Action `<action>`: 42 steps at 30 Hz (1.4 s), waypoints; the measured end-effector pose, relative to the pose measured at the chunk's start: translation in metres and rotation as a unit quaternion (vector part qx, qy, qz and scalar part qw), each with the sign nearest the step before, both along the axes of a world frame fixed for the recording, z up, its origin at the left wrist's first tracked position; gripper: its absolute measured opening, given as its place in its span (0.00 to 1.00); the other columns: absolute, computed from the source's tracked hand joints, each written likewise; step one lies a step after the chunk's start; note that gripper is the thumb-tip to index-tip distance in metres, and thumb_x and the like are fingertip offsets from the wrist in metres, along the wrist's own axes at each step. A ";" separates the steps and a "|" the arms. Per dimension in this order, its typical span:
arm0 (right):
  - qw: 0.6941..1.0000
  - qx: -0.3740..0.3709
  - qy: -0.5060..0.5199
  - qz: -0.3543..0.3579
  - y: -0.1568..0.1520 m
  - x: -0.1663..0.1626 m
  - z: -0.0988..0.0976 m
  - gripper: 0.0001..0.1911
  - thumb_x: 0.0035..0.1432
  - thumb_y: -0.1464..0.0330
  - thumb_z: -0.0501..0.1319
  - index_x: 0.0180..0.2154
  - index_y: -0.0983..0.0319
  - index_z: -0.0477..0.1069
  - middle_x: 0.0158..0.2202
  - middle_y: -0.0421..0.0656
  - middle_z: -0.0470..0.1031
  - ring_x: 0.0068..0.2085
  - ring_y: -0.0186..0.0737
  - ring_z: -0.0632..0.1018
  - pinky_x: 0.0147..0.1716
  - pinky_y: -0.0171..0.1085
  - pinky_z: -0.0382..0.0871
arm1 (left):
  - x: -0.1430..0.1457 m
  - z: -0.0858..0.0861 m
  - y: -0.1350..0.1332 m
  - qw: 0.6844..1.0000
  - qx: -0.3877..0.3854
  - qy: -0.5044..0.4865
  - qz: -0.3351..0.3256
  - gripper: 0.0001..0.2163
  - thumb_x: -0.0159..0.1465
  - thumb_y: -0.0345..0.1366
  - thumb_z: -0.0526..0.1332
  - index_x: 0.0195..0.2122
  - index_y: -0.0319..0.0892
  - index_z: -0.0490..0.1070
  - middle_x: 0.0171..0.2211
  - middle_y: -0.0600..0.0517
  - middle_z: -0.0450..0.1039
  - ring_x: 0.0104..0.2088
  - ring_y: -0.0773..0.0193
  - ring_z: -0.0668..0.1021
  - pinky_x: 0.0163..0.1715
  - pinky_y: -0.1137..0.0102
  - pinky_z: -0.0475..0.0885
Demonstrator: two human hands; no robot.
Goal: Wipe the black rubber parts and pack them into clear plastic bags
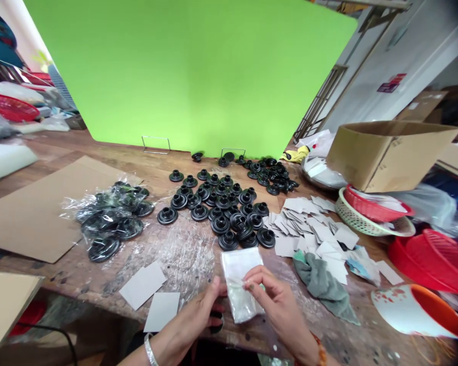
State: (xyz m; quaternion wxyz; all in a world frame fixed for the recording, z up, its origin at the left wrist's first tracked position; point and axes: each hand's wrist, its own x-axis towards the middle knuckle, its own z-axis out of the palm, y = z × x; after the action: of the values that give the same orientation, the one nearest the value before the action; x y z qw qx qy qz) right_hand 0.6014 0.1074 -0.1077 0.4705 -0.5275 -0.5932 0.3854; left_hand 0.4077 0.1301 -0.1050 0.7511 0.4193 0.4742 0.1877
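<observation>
A stack of clear plastic bags (242,259) lies at the table's front edge. My right hand (278,305) pinches the film of the top bag between thumb and fingers. Just left of the stack is my left hand (202,310), thumb raised and fingers curled around a dark piece (216,328). Most of that piece is hidden, so its kind is unclear. Beyond the bags stand many black round flanged parts (223,201) with raised hubs. To the left, a pile of similar parts wrapped in clear plastic (110,218) rests partly on a cardboard sheet (41,208).
Grey-white cards (309,223) are heaped at right, beside a grey cloth (324,284). Two cards (162,311) lie front left. A green panel (191,76) stands behind. Along the right are a cardboard box (389,157), red baskets (435,259) and a white-and-orange container (412,310).
</observation>
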 end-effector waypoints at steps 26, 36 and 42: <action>0.987 -0.062 0.005 0.147 0.036 -0.075 0.024 0.17 0.53 0.71 0.62 0.47 0.62 0.70 0.40 0.45 0.75 0.39 0.40 0.75 0.38 0.37 0.70 | -0.053 0.019 0.030 0.956 0.243 0.091 0.138 0.13 0.54 0.45 0.65 0.26 0.40 0.73 0.17 0.55 0.70 0.19 0.69 0.69 0.21 0.75 0.62; 0.983 -0.068 0.134 0.102 0.062 -0.086 0.019 0.09 0.60 0.64 0.58 0.31 0.62 0.67 0.35 0.41 0.71 0.39 0.36 0.72 0.41 0.35 0.64 | -0.065 0.013 0.048 0.971 0.204 0.029 0.117 0.15 0.55 0.48 0.63 0.25 0.41 0.64 0.17 0.59 0.63 0.20 0.70 0.63 0.22 0.76 0.59; 0.957 -0.151 0.193 0.153 0.074 -0.091 0.016 0.17 0.51 0.64 0.67 0.42 0.61 0.68 0.32 0.38 0.72 0.35 0.34 0.72 0.37 0.34 0.64 | -0.064 0.013 0.058 0.961 0.242 0.073 0.114 0.16 0.57 0.48 0.61 0.25 0.38 0.70 0.19 0.57 0.61 0.23 0.69 0.62 0.24 0.74 0.57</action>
State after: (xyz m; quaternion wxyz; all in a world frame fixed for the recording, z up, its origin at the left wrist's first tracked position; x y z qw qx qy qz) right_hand 0.5103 0.1811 -0.0914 0.4263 -0.4105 -0.5001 0.6322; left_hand 0.3433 0.1880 -0.0922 0.5643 0.5441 0.5128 0.3501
